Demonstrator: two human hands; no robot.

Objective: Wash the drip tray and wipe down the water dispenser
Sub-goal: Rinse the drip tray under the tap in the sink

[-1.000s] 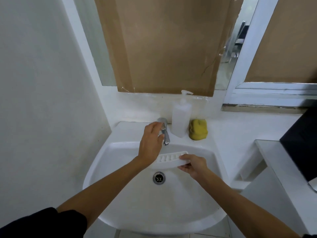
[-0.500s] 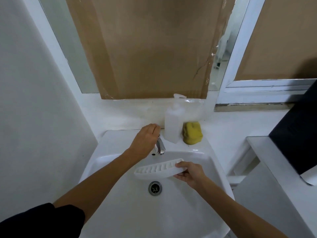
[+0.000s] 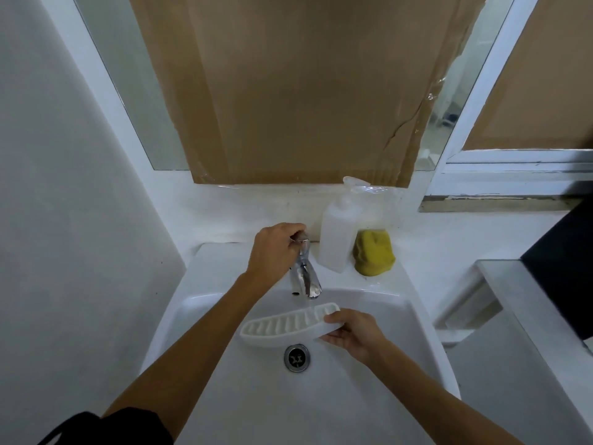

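gripping ribbed white plastic drip tray (image 3: 288, 326)

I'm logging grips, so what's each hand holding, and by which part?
Right hand holds the drip tray by its right end. Left hand grips the tap at its top handle.

I'm seeing a thin stream now running from the tap (image 3: 305, 277) onto the drip tray (image 3: 285, 326), which is tilting lower at its left end.

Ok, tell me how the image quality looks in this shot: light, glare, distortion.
Head view: dim, even, greyish light, soft shadows; wide-angle bending bows the mirror frame; small glints on the tap under the left hand; drip tray pale against the sink, slightly soft.
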